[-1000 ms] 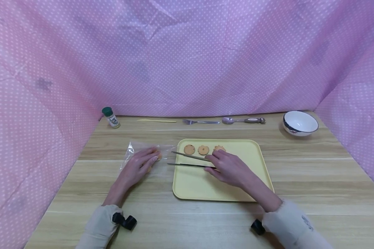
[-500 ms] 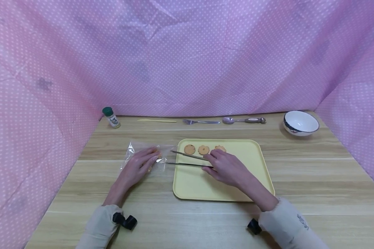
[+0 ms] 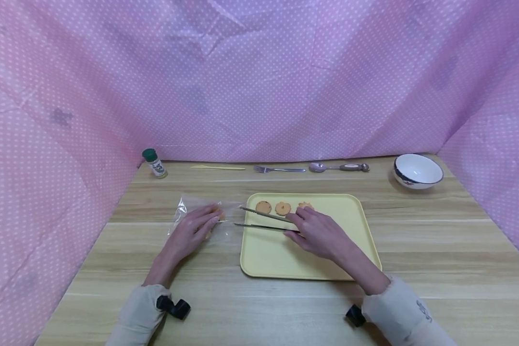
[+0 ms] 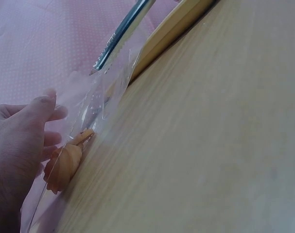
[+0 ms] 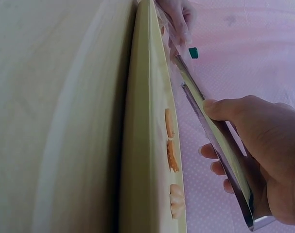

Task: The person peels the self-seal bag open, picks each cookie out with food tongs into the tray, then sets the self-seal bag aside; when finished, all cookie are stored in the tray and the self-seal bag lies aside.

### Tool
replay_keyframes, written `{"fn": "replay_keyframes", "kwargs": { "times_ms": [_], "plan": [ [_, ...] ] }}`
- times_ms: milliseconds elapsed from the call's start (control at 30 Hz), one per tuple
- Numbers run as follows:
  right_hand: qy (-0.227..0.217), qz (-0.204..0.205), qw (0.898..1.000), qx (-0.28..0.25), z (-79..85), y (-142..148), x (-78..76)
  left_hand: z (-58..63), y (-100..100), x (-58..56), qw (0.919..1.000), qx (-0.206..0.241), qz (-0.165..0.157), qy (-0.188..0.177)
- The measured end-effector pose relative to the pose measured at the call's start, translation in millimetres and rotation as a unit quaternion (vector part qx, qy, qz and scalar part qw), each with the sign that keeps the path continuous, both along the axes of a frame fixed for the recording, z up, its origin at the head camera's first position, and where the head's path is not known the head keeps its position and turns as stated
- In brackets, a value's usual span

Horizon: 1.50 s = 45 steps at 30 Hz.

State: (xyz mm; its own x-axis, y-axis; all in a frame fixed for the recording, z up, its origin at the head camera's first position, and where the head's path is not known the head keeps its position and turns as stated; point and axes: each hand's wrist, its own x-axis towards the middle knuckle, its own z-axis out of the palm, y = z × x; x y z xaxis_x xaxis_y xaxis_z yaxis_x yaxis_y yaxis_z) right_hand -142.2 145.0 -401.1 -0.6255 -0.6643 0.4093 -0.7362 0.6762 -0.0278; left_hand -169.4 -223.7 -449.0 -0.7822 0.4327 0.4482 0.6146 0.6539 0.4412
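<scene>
Biscuits (image 4: pixel 63 167), at least two, lie in a clear bag (image 3: pixel 231 209) left of the yellow tray (image 3: pixel 294 259), partly screened by the left hand (image 3: pixel 193 226). Left hand: fingers bent at the film, thumb opposing, appears to hold the bag; firmness cannot be told. Right hand (image 3: pixel 319 234): fingers and thumb wrapped round metal tongs (image 3: pixel 265 214), arms parted, nothing seen between the tips. Tips reach past the tray's left rim towards the bag; contact with the film not resolved.

Risks (judged): 1) a tip could snag the thin film and drag the bag if the left hand's hold is slack; 2) squeezing too hard could crack a biscuit; 3) pinching only an edge could let one slip.

Tray row: round biscuit (image 3: pixel 263 207), flower-shaped biscuit (image 3: pixel 283 208), third biscuit (image 3: pixel 305 205) partly behind the right hand, easily nudged. Far side of surface (image 3: pixel 242 312): green-capped jar (image 3: pixel 154 163), knife (image 3: pixel 217 167), fork (image 3: pixel 281 169), spoon (image 3: pixel 341 167), bowl (image 3: pixel 408 183); none obstructs. In the way: film and left fingers.
</scene>
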Motion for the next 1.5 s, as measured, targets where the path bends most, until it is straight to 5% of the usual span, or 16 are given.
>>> {"fn": "replay_keyframes", "kwargs": {
  "times_ms": [467,1500],
  "plan": [
    [-0.006,0.004,1.000,-0.009,1.8,-10,-0.2,2.0,0,1.1,0.9997,-0.008,0.011,-0.020],
    [-0.020,0.001,1.000,0.002,-2.3,-38,-8.5,0.6,1,-0.1,0.9999,-0.010,0.001,-0.007]
  ]
}}
